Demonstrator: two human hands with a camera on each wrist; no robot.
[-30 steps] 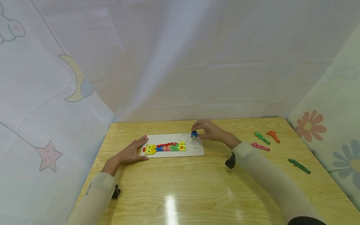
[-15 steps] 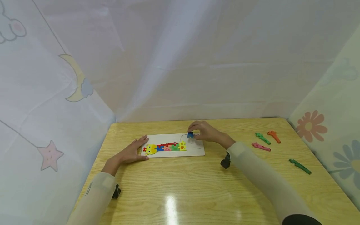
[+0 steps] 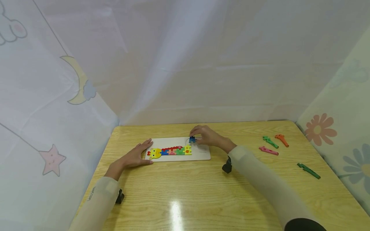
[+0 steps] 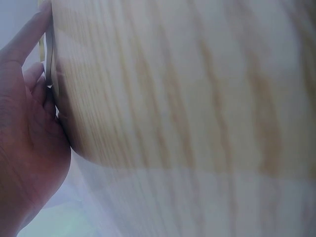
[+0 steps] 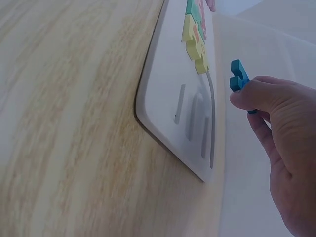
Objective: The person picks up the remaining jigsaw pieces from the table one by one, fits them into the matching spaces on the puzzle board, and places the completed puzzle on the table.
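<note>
A white puzzle board (image 3: 170,141) lies on the table, holding a giraffe's yellow head (image 3: 154,153) and a row of coloured neck and body pieces ending in a yellow piece (image 3: 188,149). Outlined slots (image 5: 193,118) show in the board's right part. My right hand (image 3: 208,136) pinches a blue puzzle piece (image 5: 239,76) between thumb and fingers, raised over the board's far edge near the yellow piece. At the board's left end my left hand (image 3: 134,156) rests spread, thumb at the near corner and fingers at the far one.
To the right on the wooden table (image 3: 185,192) lie several giraffe-shaped pieces: a light green one (image 3: 270,141), an orange one (image 3: 281,140), a pink one (image 3: 268,150) and a dark green one (image 3: 308,170). White printed cloth (image 3: 202,80) hangs behind and at both sides.
My right hand has moved left with the blue puzzle piece, closer to the yellow piece. My left hand and the board have stayed in place.
</note>
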